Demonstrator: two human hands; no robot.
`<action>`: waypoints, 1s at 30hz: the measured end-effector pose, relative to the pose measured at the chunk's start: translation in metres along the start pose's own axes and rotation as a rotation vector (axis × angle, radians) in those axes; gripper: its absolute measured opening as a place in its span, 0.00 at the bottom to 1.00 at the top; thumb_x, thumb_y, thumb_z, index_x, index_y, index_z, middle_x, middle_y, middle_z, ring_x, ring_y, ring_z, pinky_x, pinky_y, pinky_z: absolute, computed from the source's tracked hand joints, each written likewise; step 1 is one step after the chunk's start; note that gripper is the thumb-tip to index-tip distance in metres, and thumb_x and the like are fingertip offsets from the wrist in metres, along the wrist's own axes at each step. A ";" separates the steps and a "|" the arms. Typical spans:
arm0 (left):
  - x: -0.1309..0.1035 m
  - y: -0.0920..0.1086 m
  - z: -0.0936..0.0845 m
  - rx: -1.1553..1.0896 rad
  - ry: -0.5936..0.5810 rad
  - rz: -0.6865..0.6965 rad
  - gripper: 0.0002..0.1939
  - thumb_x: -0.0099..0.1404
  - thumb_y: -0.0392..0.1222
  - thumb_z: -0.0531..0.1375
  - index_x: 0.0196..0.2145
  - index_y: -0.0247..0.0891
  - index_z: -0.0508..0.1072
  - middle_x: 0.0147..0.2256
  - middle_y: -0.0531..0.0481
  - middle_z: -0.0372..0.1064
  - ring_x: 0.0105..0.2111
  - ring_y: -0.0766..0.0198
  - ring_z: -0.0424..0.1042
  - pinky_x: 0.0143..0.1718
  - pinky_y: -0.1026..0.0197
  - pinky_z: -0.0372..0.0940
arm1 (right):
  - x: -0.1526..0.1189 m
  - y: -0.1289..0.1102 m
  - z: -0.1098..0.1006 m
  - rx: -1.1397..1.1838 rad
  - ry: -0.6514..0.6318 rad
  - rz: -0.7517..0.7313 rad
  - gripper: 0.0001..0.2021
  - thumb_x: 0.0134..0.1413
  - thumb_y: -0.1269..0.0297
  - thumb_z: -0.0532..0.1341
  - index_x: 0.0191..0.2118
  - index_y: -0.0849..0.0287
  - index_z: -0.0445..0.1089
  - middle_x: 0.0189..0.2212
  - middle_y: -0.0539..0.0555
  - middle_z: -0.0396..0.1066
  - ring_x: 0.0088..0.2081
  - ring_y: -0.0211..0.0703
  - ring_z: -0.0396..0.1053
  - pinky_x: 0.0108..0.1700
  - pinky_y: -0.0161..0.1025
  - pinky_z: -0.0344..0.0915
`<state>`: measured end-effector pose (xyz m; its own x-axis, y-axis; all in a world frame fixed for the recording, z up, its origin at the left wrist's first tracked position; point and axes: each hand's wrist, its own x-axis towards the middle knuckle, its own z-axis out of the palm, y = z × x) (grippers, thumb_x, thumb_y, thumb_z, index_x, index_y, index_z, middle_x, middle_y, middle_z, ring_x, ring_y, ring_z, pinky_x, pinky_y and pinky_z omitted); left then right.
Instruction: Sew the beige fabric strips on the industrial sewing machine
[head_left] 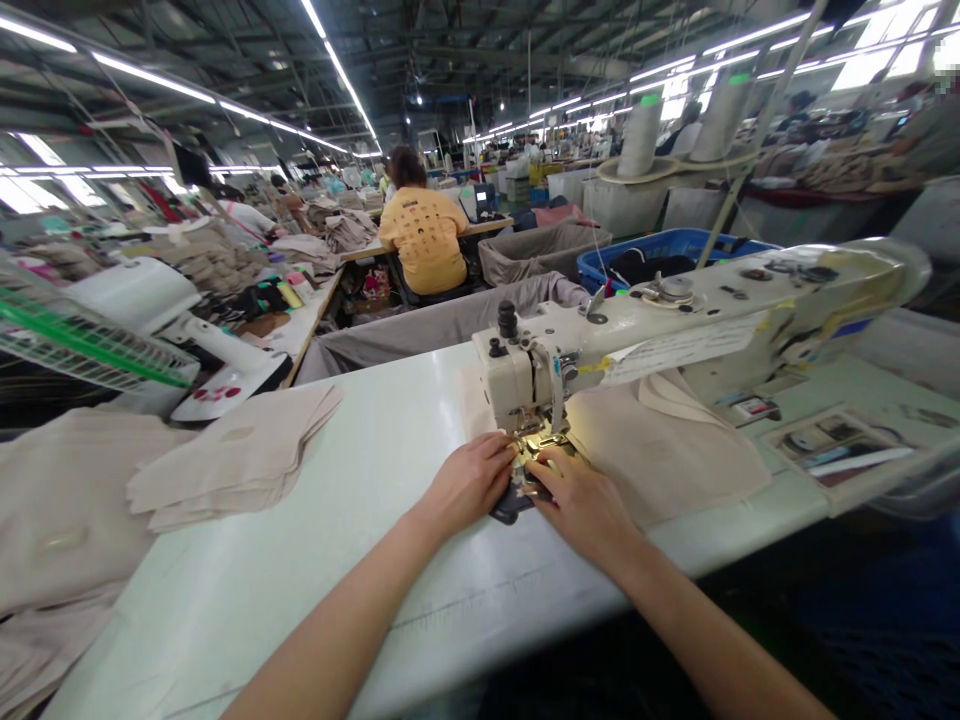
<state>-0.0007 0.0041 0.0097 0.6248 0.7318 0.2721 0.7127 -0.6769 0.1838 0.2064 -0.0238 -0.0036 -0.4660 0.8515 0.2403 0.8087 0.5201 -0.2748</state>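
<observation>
A white sewing machine stands on the pale table, its needle area lit yellow. My left hand lies just left of the presser foot, fingers together and pointing at it. Opposite it, my right hand is bent in at the foot's right front, thumb and fingers close together. Whatever small piece the fingertips hold is too small and hidden to name. Beige fabric lies under the machine arm, right of my right hand.
Stacked beige pieces and a larger fabric pile lie at left, near a white fan. A parts tray sits at right. Behind the table are a grey cloth bin, a blue basket and a seated person.
</observation>
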 end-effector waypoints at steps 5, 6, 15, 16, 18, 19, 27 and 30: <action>0.000 -0.002 0.001 -0.009 0.014 0.027 0.16 0.72 0.35 0.51 0.53 0.34 0.72 0.53 0.39 0.72 0.55 0.54 0.70 0.58 0.50 0.68 | 0.000 0.000 0.001 -0.001 0.001 -0.001 0.16 0.65 0.64 0.60 0.56 0.57 0.71 0.54 0.60 0.71 0.49 0.51 0.73 0.45 0.44 0.74; 0.000 -0.003 0.001 -0.008 0.021 0.032 0.16 0.72 0.35 0.51 0.53 0.34 0.72 0.52 0.39 0.72 0.55 0.54 0.70 0.58 0.49 0.68 | 0.000 0.000 0.001 0.000 0.000 -0.001 0.16 0.65 0.65 0.61 0.56 0.57 0.71 0.54 0.60 0.72 0.49 0.51 0.73 0.45 0.44 0.74; 0.000 -0.003 0.004 -0.007 0.072 0.016 0.14 0.72 0.36 0.52 0.51 0.35 0.72 0.51 0.40 0.72 0.52 0.54 0.72 0.56 0.49 0.70 | 0.000 0.001 0.007 -0.015 0.011 -0.001 0.15 0.66 0.64 0.59 0.56 0.57 0.71 0.54 0.60 0.71 0.49 0.52 0.73 0.46 0.44 0.74; -0.001 -0.003 0.005 -0.005 0.078 0.012 0.15 0.72 0.36 0.52 0.52 0.35 0.72 0.51 0.39 0.72 0.52 0.54 0.72 0.56 0.49 0.70 | -0.001 0.001 0.007 -0.014 0.013 0.000 0.15 0.66 0.64 0.59 0.56 0.57 0.71 0.54 0.60 0.71 0.50 0.52 0.73 0.46 0.44 0.73; -0.002 -0.003 0.006 0.001 0.082 0.006 0.15 0.72 0.36 0.51 0.53 0.35 0.71 0.52 0.39 0.72 0.53 0.54 0.71 0.56 0.49 0.69 | -0.001 0.001 0.009 -0.010 0.019 0.003 0.15 0.66 0.64 0.59 0.56 0.56 0.71 0.54 0.60 0.71 0.50 0.52 0.72 0.46 0.44 0.73; -0.002 -0.003 0.007 0.006 0.081 0.003 0.16 0.72 0.36 0.51 0.53 0.35 0.71 0.53 0.39 0.71 0.54 0.54 0.71 0.57 0.48 0.69 | -0.001 0.001 0.009 -0.007 0.024 0.003 0.15 0.66 0.64 0.59 0.55 0.56 0.71 0.54 0.60 0.71 0.50 0.51 0.73 0.46 0.44 0.73; -0.003 -0.004 0.009 0.016 0.046 -0.040 0.16 0.71 0.36 0.52 0.54 0.35 0.71 0.55 0.39 0.70 0.56 0.52 0.69 0.59 0.47 0.67 | -0.001 0.001 0.009 0.035 0.050 0.005 0.13 0.66 0.63 0.59 0.54 0.57 0.72 0.53 0.60 0.72 0.49 0.52 0.73 0.45 0.45 0.74; -0.002 -0.004 0.008 0.019 0.036 -0.066 0.17 0.71 0.37 0.53 0.55 0.36 0.69 0.54 0.39 0.70 0.56 0.52 0.69 0.58 0.47 0.67 | -0.001 0.001 0.007 0.046 0.049 0.008 0.13 0.66 0.64 0.59 0.54 0.57 0.72 0.52 0.60 0.72 0.48 0.51 0.73 0.45 0.45 0.74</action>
<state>-0.0026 0.0059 0.0007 0.5650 0.7709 0.2942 0.7580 -0.6257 0.1841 0.2054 -0.0239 -0.0110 -0.4406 0.8520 0.2828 0.7946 0.5167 -0.3186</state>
